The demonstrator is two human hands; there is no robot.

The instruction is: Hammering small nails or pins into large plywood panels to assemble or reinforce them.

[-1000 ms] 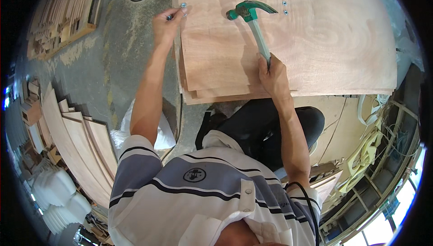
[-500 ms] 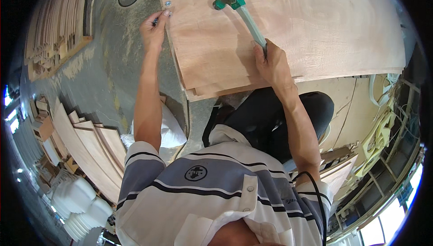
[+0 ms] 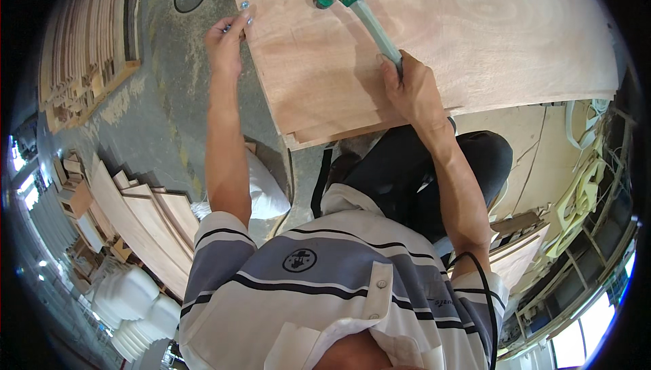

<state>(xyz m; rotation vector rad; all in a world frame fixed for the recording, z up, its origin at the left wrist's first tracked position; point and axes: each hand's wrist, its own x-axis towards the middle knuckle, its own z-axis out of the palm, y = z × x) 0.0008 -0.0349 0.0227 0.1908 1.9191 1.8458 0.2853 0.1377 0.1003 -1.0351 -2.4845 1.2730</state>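
- Since a second ago, the hammer [image 3: 367, 21] has shifted up and leftward in view, the right hand [image 3: 415, 92] upward, and the left hand [image 3: 226, 43] leftward; the plywood [image 3: 302, 65] and the concrete floor [image 3: 159, 136] have shifted too, so at least part of this is the head turning.
- The right hand is wrapped firmly around the lower end of the pale hammer handle.
- The hammer is over the plywood, green head away from the person, striking face to the left, claw to the right; its shadow falls on the wood.
- The left hand is curled at the left edge of the plywood, thumb against fingers, closed on small metal pieces [image 3: 228, 29]; how many cannot be told.
- Just beyond the thumb, two shiny fittings [image 3: 245, 5] show near that edge; whether the thumb touches the nearer one is unclear.
- Another pair of fittings is to the right of the hammer head, one at the picture's top edge.
- Beside the left forearm is a white sack [image 3: 266, 190].
- Further left are leaning boards [image 3: 135, 211] and a stack of wood strips [image 3: 88, 38].
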